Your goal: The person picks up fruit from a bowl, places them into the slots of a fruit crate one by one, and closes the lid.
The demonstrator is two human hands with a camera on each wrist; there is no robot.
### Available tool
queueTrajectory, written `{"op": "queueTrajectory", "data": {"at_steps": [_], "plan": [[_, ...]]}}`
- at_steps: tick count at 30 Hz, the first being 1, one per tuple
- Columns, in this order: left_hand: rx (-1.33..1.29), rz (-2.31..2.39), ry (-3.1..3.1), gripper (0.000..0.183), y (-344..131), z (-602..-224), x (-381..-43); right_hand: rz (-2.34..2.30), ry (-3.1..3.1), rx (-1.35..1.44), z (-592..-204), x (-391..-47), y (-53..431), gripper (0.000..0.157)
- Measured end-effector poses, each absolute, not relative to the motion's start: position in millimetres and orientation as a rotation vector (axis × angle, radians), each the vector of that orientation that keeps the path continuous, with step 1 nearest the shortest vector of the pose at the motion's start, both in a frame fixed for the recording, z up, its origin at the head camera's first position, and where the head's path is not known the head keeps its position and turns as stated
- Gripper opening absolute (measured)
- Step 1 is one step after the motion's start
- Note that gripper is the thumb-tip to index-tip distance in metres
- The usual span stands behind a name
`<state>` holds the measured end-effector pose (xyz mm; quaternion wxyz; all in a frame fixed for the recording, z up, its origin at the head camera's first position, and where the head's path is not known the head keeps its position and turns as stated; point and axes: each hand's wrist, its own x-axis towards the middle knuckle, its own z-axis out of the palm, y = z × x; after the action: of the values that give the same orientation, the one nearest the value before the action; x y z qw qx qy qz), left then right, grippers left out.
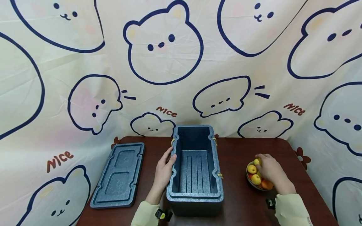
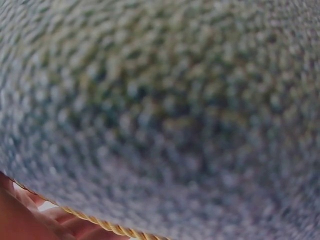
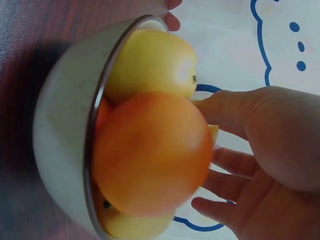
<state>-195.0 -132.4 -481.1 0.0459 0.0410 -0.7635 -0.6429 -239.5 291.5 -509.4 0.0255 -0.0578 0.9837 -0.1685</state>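
A dark blue-grey foam box (image 1: 195,196) stands uncovered, and its inside shows a bare ribbed floor. My left hand (image 1: 165,164) rests on the box's left side, thumb at the rim and fingers extended along the outer wall. In the left wrist view the box wall fills most of the picture, with fingers beside a yellow twisted rope (image 2: 95,220). To the right, my right hand (image 1: 270,169) reaches over a bowl (image 3: 65,130) of fruit and pinches a yellow fruit (image 1: 257,161). An orange (image 3: 152,155) and a yellow apple (image 1: 256,179) lie below that hand.
The matching foam lid (image 1: 120,175) lies flat on the dark brown table (image 1: 234,207), left of the box. A cloth (image 1: 161,103) with bear drawings hangs behind the table and along its sides. Yellow rope (image 1: 220,175) also shows on the box's right side.
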Motion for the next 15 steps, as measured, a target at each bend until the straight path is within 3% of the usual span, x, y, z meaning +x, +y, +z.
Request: {"op": "queueTrajectory", "data": {"at_steps": [15], "plan": [[0.119,-1.948,-2.332,0.052,-133,-481,-194,-0.565,3.115,-0.201,-483,-231,287,0.036]]}}
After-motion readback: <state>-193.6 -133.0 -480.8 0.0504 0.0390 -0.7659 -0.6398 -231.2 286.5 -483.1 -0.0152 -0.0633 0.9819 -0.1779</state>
